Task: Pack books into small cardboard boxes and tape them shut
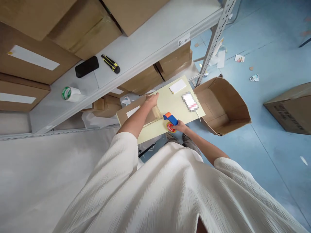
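A cardboard box (148, 120) with a white label lies on a pale yellow board (167, 100). My left hand (152, 99) grips the box at its far right corner, fingers bent over the edge. Brown tape shows on the box's right end. In my right hand (180, 126) is a blue tape dispenser (172, 119) with an orange front, closed in my fingers just right of the box. Its roll has a red core and hangs on the near side. Farther right on the board are a white label stack (178, 86) and a blurred-out white device (190, 101) with a cable.
On the grey shelf (155, 35) lie a black phone (86, 67), a yellow-black utility knife (110, 64) and a tape roll (70, 94), beside several cartons (85, 32). An open carton (223, 106) stands right of the board. Another carton (291, 108) and paper scraps are on the blue floor.
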Demonstrator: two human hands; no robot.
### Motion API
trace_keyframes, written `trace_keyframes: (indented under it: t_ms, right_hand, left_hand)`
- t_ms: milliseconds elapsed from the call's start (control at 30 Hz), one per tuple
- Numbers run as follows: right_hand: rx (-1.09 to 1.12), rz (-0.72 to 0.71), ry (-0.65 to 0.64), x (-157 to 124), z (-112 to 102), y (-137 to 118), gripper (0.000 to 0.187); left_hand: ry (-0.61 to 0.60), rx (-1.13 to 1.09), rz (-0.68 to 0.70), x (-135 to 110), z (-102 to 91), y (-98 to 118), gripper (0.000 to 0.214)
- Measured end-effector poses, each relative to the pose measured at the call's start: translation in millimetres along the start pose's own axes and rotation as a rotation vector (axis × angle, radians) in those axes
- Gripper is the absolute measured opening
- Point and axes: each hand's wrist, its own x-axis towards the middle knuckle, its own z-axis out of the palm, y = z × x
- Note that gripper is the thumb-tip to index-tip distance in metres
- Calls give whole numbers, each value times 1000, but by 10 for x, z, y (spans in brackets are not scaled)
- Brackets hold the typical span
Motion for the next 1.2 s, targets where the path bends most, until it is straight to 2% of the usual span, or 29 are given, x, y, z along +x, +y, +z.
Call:
trace_keyframes:
  t_ms: [200, 467, 567, 633, 833, 933, 1033, 1100, 1200]
  right_hand:
    - [-10, 42, -29, -6, 145, 15, 41]
    - [-13, 56, -37, -12, 234, -37, 43]
    - [-8, 49, -36, -13, 241, -38, 42]
    - [10, 44, -29, -10, 240, -32, 41]
    - [42, 71, -17, 3, 218, -24, 42]
    - [52, 41, -13, 17, 213, -10, 41]
    - [54, 19, -17, 58, 208, 27, 39]
    - [51, 39, -32, 100, 198, 55, 39]
    - [68, 64, -55, 155, 165, 77, 42]
  left_hand:
    - [-65, 100, 13, 13, 83, 95, 68]
    - [-100, 164, 157, 72, 157, 56, 33]
    - [-84, 131, 184, 86, 187, 7, 30]
    - [-117, 97, 190, 108, 206, -22, 32]
    - [-174, 15, 113, 163, 156, -107, 32]
    - [-157, -19, 213, -55, 86, -219, 46]
    - [-19, -85, 386, -510, 100, -378, 87]
    - [25, -77, 498, -825, 177, -478, 107]
    - [31, -108, 544, -1104, 349, -558, 104]
